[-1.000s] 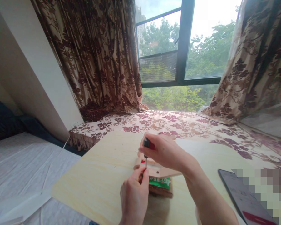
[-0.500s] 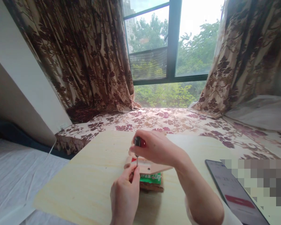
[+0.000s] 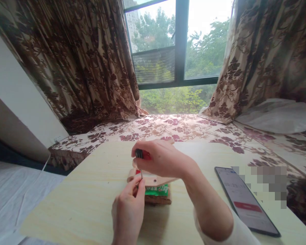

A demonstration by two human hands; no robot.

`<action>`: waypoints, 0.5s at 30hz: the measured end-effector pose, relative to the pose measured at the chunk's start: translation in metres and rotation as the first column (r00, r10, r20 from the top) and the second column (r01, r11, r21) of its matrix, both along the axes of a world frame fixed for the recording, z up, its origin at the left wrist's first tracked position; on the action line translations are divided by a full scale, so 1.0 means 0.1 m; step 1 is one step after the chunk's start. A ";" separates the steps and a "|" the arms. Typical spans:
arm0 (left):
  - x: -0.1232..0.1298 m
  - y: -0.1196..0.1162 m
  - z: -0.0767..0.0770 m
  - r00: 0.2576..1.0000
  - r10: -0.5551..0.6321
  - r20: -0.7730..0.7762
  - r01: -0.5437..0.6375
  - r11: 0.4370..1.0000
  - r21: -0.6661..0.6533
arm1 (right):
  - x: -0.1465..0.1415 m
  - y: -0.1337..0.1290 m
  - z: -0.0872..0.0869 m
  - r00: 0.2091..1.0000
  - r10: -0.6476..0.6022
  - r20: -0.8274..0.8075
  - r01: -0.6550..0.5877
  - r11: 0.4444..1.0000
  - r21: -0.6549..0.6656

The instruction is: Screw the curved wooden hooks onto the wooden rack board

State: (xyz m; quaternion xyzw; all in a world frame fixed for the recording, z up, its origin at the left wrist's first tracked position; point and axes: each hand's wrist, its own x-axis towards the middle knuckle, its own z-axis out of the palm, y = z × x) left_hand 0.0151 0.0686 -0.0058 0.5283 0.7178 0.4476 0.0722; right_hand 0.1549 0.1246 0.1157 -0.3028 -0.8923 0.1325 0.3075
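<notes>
My right hand is wrapped round a screwdriver with a black and red handle, its thin shaft pointing down. Below it, my left hand has thumb and index finger pinched close to the shaft's lower end; what they grip is too small to make out. A light wooden piece with a dark hole lies under my right hand, partly covered by it. It rests on a green packet with white print, which sits on a brown block.
The pale wooden table carries a phone with a lit screen at the right. Beyond lies a flower-patterned cloth below the window, with curtains on both sides. A white bag lies at the far right.
The whole view has shifted, so hands, table and phone appear further left. Both hands keep their hold around the screwdriver, with little visible change between them.
</notes>
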 end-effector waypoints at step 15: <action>0.03 -0.03 0.01 0.999 -0.005 -0.045 0.006 1.000 0.005 | -0.07 0.00 -0.02 0.995 -0.102 0.019 0.102 0.995 0.014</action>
